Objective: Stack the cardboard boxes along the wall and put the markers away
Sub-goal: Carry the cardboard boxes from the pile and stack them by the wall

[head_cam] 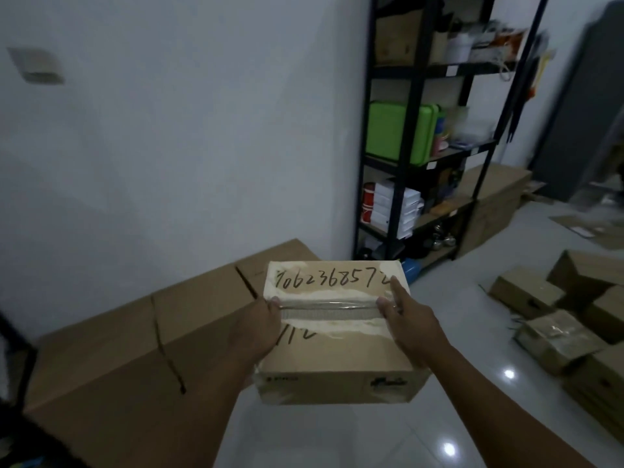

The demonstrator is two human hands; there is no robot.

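Two hands carry one box in the head view: my left hand and my right hand hold the small cardboard box by its two sides, thumbs on top, in the air above the floor. My fingers curl around its edges, gripping it. The box has written numbers and torn tape on top. It is just beside the large flat boxes that lie along the wall. I judge the task is at an early stage: several boxes are on the floor at the right, not stacked. I see no markers here. A black shelf stands further back.
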